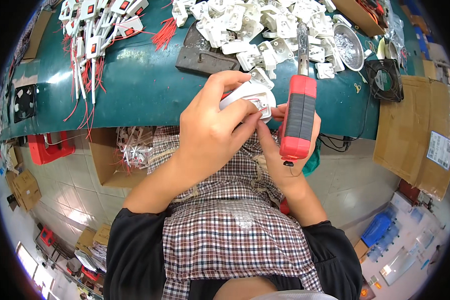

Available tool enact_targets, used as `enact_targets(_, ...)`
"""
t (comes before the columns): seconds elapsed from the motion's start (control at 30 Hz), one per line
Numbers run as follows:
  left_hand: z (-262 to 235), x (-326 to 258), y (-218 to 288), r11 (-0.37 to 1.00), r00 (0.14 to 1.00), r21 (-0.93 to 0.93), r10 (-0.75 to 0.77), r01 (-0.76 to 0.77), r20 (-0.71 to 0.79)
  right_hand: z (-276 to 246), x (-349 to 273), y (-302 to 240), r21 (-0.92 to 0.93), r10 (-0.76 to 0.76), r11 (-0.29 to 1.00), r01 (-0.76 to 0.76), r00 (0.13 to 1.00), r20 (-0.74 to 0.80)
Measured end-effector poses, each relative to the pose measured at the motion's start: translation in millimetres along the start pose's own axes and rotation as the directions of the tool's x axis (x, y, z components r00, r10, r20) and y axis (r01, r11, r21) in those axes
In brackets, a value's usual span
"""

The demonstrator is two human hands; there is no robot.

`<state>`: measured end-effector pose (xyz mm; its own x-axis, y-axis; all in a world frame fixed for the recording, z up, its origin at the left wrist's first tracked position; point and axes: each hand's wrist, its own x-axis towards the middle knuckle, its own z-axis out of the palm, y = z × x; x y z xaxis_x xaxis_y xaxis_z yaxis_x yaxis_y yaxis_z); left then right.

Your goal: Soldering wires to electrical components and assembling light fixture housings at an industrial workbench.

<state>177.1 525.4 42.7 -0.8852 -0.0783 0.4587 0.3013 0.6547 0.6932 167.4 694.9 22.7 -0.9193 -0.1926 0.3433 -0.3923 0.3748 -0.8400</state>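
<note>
My left hand (207,125) is closed around a white plastic housing (247,97), its hollow side facing up with small posts inside. The left thumb and fingertip pinch at a thin red wire (260,109) over the housing's inside. My right hand (280,155) is wrapped round a soldering iron (300,112) with a red and dark grey pistol-shaped handle. Its scorched metal barrel points away from me, toward the heap. My right thumb and fingertip also touch the housing's near right edge. What the right fingers do under the handle is partly hidden.
Beyond my hands, a dark metal block (205,61) and a heap of white housings (270,30) lie on the green table (145,100). White switch assemblies (92,47) with red wires lie left. A metal bowl (348,46), fan (383,80) and cardboard box (410,130) are right.
</note>
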Motion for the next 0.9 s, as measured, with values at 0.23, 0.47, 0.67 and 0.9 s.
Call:
enact_targets(0.23, -1, 0, 4, 0.995, 0.996, -0.058, -0.088, 0.087, -0.01, -42, -10, -19, 0.193, 0.269, 0.941, -0.278, 0.961, 0.07)
enact_targets(0.47, 2, -2, 1, 0.997, 0.997, -0.013, -0.078, 0.078, -0.002, -121, -31, -62, 0.187, 0.354, 0.901, -0.391, 0.913, 0.203)
enact_targets(0.67, 1, -1, 2, 0.995, 0.996, -0.042, -0.088, 0.088, -0.005, -163, -41, -61, -0.377, 0.311, 0.908, -0.183, 0.897, 0.313)
enact_targets(0.9, -1, -2, 2, 0.992, 0.994, -0.07, -0.107, 0.108, 0.021, -152, -38, -58, -0.265, 0.391, 0.909, -0.321, 0.876, 0.283)
